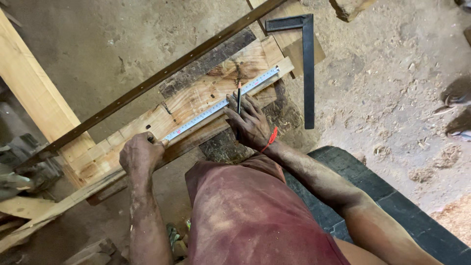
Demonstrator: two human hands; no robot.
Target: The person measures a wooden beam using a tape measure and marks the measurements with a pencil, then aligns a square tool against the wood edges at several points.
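Observation:
A pale wooden plank (pixel 196 95) lies slantwise across dark boards. A white tape measure strip (pixel 221 104) runs along the plank's near edge. My left hand (pixel 141 154) is closed over the tape's case end at the plank's lower left. My right hand (pixel 250 122), with a red thread on its wrist, grips a dark pencil (pixel 239 95) whose tip touches the plank beside the tape.
A black metal try square (pixel 306 59) lies on boards to the upper right. A long dark metal strip (pixel 157 78) crosses above the plank. A thick timber beam (pixel 34 93) stands at left. Sawdust covers the earth floor (pixel 392 88); wood offcuts lie at lower left.

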